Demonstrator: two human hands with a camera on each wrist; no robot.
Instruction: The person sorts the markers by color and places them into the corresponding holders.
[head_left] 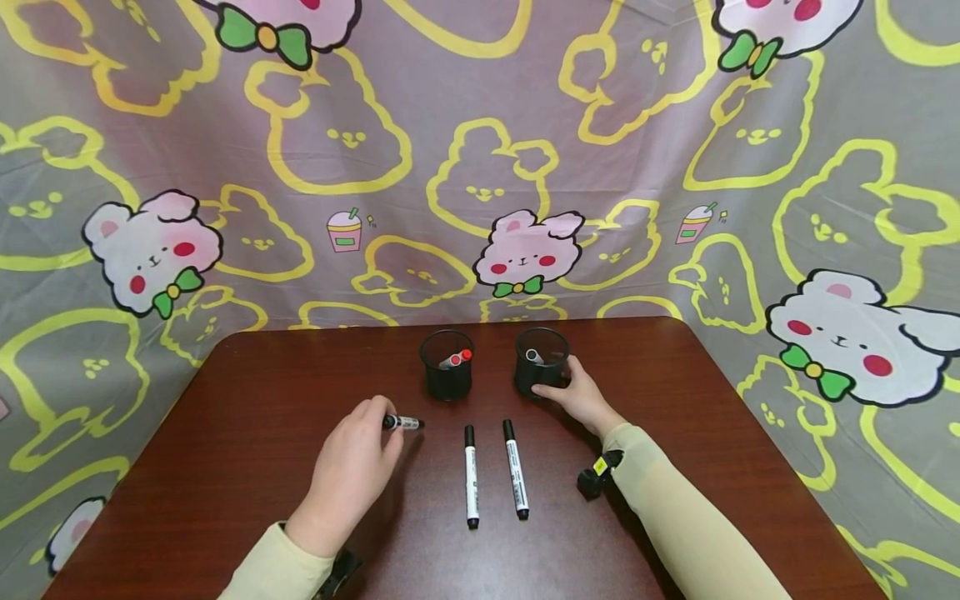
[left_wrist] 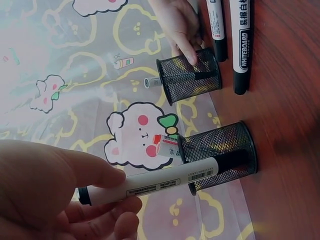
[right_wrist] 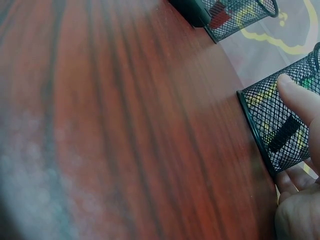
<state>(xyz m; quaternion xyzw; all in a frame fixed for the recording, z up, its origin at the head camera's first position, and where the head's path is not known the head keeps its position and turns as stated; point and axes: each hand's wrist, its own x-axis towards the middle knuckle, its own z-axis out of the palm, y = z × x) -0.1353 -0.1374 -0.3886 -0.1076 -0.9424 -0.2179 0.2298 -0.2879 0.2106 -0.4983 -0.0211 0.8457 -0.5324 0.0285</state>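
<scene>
My left hand [head_left: 352, 458] pinches a black-capped white whiteboard marker [left_wrist: 165, 181] between thumb and fingers, raised over the table left of the middle. The marker's black cap points toward the right side of the head view. On the right, my right hand [head_left: 585, 400] grips the right-hand black mesh pen cup [head_left: 540, 377], thumb [right_wrist: 300, 100] across its near side and fingers partly hidden behind it. One marker [head_left: 532, 355] stands leaning inside that cup. The left-hand mesh cup [head_left: 448, 382] contains markers with red ends [head_left: 467, 355].
Two black-capped white markers [head_left: 471, 479] [head_left: 516, 471] lie side by side on the brown table [head_left: 225, 467], between my forearms and in front of the cups. A patterned cloth [head_left: 405, 167] hangs behind the table and along its sides.
</scene>
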